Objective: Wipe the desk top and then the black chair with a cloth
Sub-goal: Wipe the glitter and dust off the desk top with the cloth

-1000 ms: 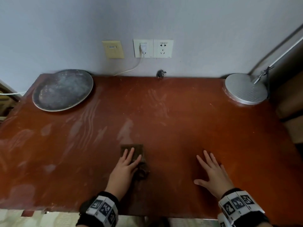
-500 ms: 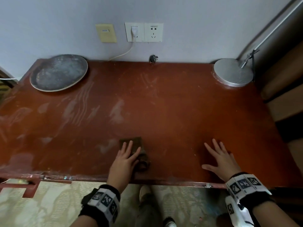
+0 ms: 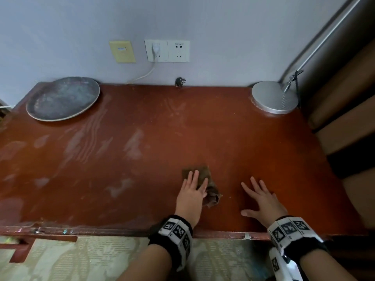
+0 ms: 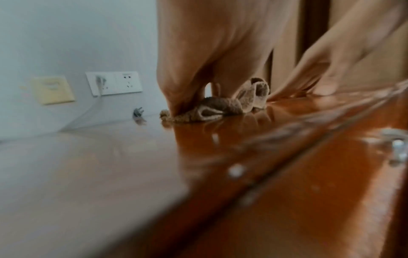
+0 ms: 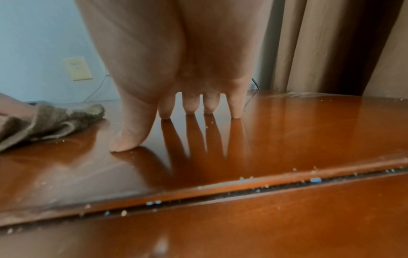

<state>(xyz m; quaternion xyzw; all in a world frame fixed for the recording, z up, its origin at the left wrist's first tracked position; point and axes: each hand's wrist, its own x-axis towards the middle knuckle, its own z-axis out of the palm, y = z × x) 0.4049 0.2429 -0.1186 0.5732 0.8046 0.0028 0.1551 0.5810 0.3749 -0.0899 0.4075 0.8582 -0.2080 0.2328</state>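
Note:
A small brown cloth [image 3: 205, 175] lies crumpled on the reddish-brown desk top [image 3: 233, 138], near the front edge. My left hand [image 3: 192, 189] presses flat on the cloth with straight fingers; the cloth [image 4: 220, 106] bunches up to the right of the palm. To its right my right hand [image 3: 261, 197] rests flat on the bare wood, fingers spread. In the right wrist view its fingertips [image 5: 189, 110] touch the glossy surface, with the cloth [image 5: 50, 120] at the left. Dusty smears cover the left half of the desk. No black chair is in view.
A round dark tray [image 3: 63, 98] sits at the back left corner, a silver lamp base [image 3: 274, 97] at the back right. A loose plug [image 3: 179, 82] lies by the wall under the sockets [image 3: 167, 50]. Brown curtains [image 3: 345, 102] hang at the right. Patterned floor shows below the desk's front edge.
My left hand has slid the cloth to the right, closer to the right hand. The right hand stays flat on the desk. The head view has pulled back, showing the desk's front edge.

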